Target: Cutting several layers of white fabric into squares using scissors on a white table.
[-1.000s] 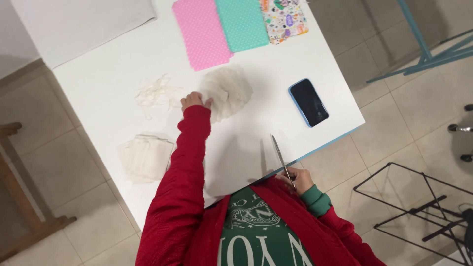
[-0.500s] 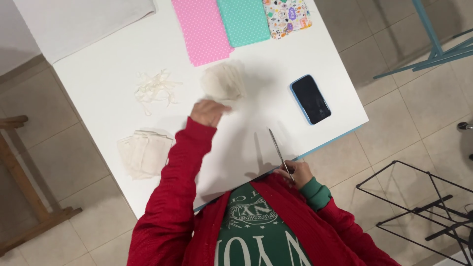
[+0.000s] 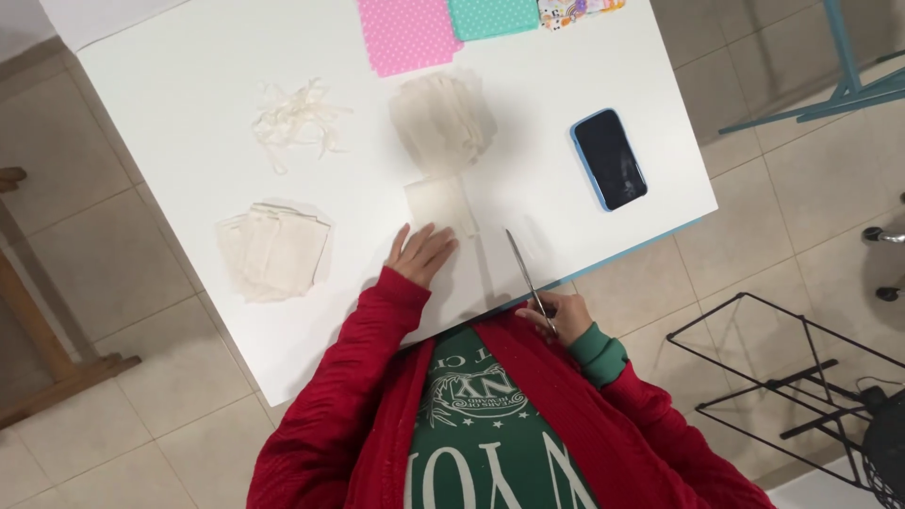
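Observation:
My left hand (image 3: 420,251) lies flat on the white table (image 3: 189,132), fingers spread, its fingertips just short of a single cream fabric piece (image 3: 439,205). Beyond that piece sits a stack of the same cream fabric pieces (image 3: 441,121). My right hand (image 3: 556,312) is at the near table edge and grips the handles of metal scissors (image 3: 524,269), blades closed and pointing away from me. A second cream stack (image 3: 274,249) lies left of my left hand.
A heap of thin cream strips (image 3: 294,115) lies at the far left. A dark phone in a blue case (image 3: 610,157) rests at the right. Pink (image 3: 407,32), teal (image 3: 490,15) and patterned (image 3: 573,9) fabrics line the far edge. A black wire rack (image 3: 801,377) stands on the floor.
My left hand has drawn back from the far cream stack toward me, and one cream piece now lies on the table in front of it. The right hand stays put with the scissors.

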